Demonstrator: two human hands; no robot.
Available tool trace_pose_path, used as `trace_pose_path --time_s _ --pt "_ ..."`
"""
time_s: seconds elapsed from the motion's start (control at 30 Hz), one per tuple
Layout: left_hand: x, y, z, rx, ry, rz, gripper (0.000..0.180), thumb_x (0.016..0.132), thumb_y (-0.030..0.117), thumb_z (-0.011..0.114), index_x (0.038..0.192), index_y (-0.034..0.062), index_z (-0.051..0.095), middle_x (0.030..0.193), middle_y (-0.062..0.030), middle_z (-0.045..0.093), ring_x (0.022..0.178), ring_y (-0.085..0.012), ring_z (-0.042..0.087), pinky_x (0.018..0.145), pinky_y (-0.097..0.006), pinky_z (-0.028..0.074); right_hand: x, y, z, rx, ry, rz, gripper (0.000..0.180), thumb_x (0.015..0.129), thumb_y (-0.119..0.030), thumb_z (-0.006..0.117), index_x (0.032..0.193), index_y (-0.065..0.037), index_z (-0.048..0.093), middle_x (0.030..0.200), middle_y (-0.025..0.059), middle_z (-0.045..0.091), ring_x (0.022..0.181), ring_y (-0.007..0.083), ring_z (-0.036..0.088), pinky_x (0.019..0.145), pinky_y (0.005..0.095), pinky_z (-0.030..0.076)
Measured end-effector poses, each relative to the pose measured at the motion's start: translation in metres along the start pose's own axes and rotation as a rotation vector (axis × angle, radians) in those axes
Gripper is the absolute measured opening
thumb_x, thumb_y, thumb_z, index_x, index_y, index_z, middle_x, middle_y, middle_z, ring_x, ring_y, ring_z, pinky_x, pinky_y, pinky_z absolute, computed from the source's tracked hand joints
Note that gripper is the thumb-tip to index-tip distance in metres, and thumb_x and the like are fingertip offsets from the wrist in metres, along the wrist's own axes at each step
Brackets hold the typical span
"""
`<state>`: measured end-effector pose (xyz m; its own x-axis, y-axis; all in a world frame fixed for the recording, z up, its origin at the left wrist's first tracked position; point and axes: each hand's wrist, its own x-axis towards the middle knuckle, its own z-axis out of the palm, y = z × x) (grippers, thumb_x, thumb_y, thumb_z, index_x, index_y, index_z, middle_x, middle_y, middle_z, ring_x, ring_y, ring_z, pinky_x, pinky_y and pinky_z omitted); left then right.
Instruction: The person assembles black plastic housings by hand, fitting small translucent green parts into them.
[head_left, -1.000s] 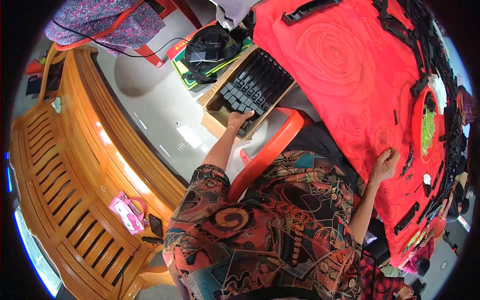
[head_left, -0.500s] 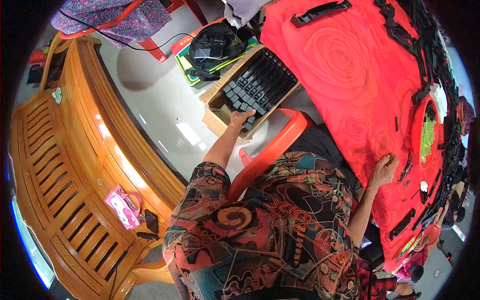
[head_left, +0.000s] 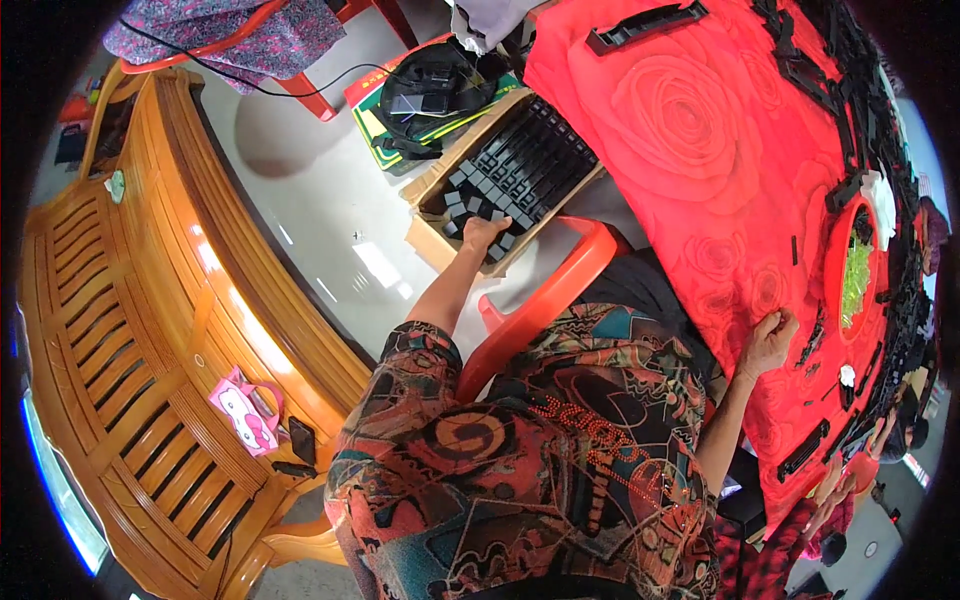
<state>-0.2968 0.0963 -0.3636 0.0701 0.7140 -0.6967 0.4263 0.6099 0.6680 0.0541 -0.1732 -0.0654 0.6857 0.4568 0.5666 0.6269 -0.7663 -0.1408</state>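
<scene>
My left hand (head_left: 484,233) reaches into an open cardboard box (head_left: 428,247) on the floor. Its fingers close round one of the black plastic parts (head_left: 458,212) at the near end, with the fingertips partly hidden. Similar long black parts (head_left: 535,150) lie in tight rows toward the far end; those around my hand lie loose and uneven. On the right, my right hand (head_left: 768,342) rests closed over the red rose-patterned tablecloth (head_left: 680,110). What its fingers hold, if anything, cannot be made out.
Beside my left arm stands a red plastic chair (head_left: 560,285). A black bag (head_left: 435,90) lies beyond the box. To the left is a wooden bench (head_left: 150,400) with a pink bag (head_left: 245,412). A red basket (head_left: 845,320) and piled black parts (head_left: 880,350) occupy the table's right side.
Near my left hand the black parts in the box have shifted and lie more loosely. My right hand has barely moved. At lower right, another person's hands and sleeve have moved.
</scene>
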Motion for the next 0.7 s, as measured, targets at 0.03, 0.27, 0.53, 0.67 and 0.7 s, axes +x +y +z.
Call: trace_pose_path --time_s 0.03,0.27,0.53,0.67,0.7 --pt "-0.001 0.002 0.000 0.073 -0.014 -0.022 0.040 0.058 0.033 0.079 0.063 -0.0013 0.060 0.061 -0.0057 0.058 0.051 -0.0155 0.052 0.049 -0.029 0.040 -0.001 0.002 0.000 -0.010 -0.004 0.008 0.015 0.084 -0.020 0.050 0.093 -0.010 0.055 0.079 0.0123 0.062 0.066 0.0294 0.061 0.054 0.0371 0.046" --pt "-0.025 0.019 -0.010 0.500 -0.093 0.055 0.051 0.057 0.043 0.074 0.069 -0.0052 0.061 0.073 -0.0204 0.062 0.070 -0.0269 0.062 0.065 -0.036 0.048 -0.002 0.002 -0.001 -0.024 -0.032 0.046 0.016 0.084 -0.020 0.050 0.094 -0.009 0.055 0.081 0.0129 0.062 0.068 0.0288 0.061 0.055 0.0365 0.046" --pt "-0.062 0.052 -0.043 0.594 0.409 0.811 0.015 0.072 0.011 0.056 0.081 -0.0015 0.054 0.086 -0.0215 0.055 0.081 -0.0390 0.052 0.074 -0.046 0.042 0.000 0.002 0.001 0.025 0.027 -0.011 0.015 0.084 -0.019 0.049 0.094 -0.009 0.055 0.079 0.0110 0.062 0.066 0.0282 0.061 0.053 0.0363 0.046" --pt "-0.020 0.035 -0.058 0.720 0.461 0.544 0.022 0.074 0.008 0.052 0.091 -0.0039 0.048 0.084 -0.0255 0.053 0.081 -0.0404 0.051 0.073 -0.048 0.041 -0.001 0.004 0.002 0.011 0.008 0.008 0.015 0.084 -0.019 0.049 0.094 -0.010 0.055 0.080 0.0107 0.063 0.066 0.0283 0.061 0.054 0.0363 0.046" --pt "-0.009 0.029 -0.060 0.663 0.411 0.450 0.032 0.072 0.012 0.055 0.096 -0.0051 0.045 0.085 -0.0272 0.055 0.079 -0.0423 0.055 0.072 -0.047 0.044 -0.001 0.004 0.002 0.013 0.005 0.014 0.015 0.084 -0.019 0.049 0.094 -0.010 0.055 0.080 0.0107 0.063 0.066 0.0283 0.061 0.054 0.0363 0.046"
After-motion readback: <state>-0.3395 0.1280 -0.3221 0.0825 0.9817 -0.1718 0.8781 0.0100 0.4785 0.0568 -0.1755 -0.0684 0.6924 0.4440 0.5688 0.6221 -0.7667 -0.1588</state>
